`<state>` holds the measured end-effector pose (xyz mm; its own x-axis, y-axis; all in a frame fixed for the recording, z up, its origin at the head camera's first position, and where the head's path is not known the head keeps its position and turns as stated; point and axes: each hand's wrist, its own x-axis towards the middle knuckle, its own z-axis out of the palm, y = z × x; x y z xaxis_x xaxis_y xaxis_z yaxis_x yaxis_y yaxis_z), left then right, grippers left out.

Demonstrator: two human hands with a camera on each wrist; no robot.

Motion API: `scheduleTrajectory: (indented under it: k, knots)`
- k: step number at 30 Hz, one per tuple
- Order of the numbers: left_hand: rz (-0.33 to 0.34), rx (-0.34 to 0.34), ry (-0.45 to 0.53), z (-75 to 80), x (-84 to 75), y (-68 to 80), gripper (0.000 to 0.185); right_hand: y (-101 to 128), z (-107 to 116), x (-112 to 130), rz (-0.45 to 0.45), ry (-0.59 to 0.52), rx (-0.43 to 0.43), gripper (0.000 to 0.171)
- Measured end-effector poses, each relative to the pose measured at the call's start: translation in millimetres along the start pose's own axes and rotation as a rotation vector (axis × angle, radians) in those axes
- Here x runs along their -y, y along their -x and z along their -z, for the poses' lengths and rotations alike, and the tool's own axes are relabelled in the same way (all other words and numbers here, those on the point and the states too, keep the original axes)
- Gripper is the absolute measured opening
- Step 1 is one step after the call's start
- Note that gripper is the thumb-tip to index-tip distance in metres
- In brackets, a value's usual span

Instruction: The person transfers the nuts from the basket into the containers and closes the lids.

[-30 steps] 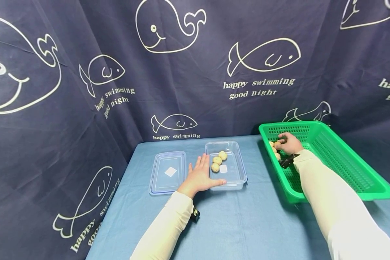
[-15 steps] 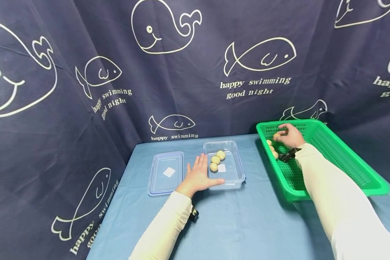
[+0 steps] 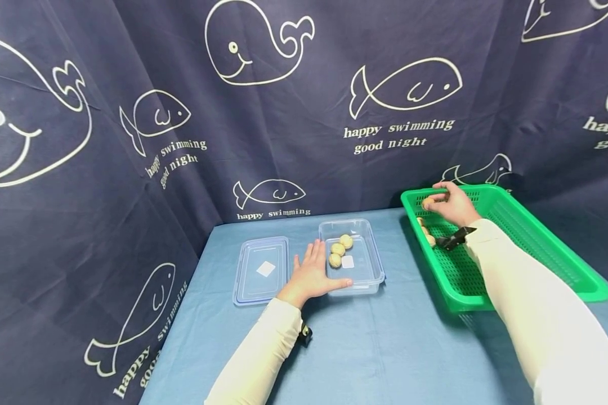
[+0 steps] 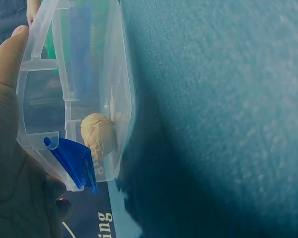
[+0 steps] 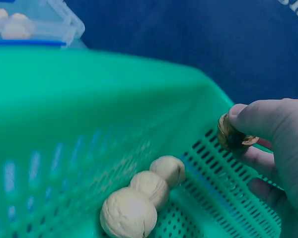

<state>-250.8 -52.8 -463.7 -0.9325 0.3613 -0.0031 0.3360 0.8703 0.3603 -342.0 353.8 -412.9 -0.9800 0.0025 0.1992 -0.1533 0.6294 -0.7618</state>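
Held between thumb and fingers of my right hand (image 3: 455,207) is a walnut (image 5: 232,134) with a dark, broken-looking patch on its shell. The hand is inside the green basket (image 5: 114,74), up near its back left corner. Below it, several pale walnuts (image 5: 128,213) lie in a row along the basket's left wall. My left hand (image 3: 311,277) rests with straight, spread fingers against the left side of a clear plastic box (image 3: 370,270), its thumb along the near rim. Three walnuts (image 3: 338,249) sit in the box's left half, next to a white square label.
Left of the box lies its clear lid (image 3: 253,281) with a blue edge, flat on the blue cloth table (image 3: 365,349). A blue clip (image 4: 75,161) hangs from the box's side. Dark printed curtains (image 3: 284,140) stand behind and to the left.
The right hand has picked a walnut out of the row and lifted it toward the back of the basket. The left hand has stayed at the box.
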Motion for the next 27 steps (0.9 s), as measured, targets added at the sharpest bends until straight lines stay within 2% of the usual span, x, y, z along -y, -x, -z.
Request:
scheduleTrajectory:
  k: [10, 27]
  knots:
    - [0.005, 0.014, -0.004, 1.3, -1.1, 0.9, 0.13, 8, -2, 30, 0.028, -0.078, -0.063, 0.06]
    - [0.007, 0.022, -0.004, -2.6, 1.8, -3.5, 0.131, 12, -28, 67, 0.055, -0.144, -0.046, 0.059]
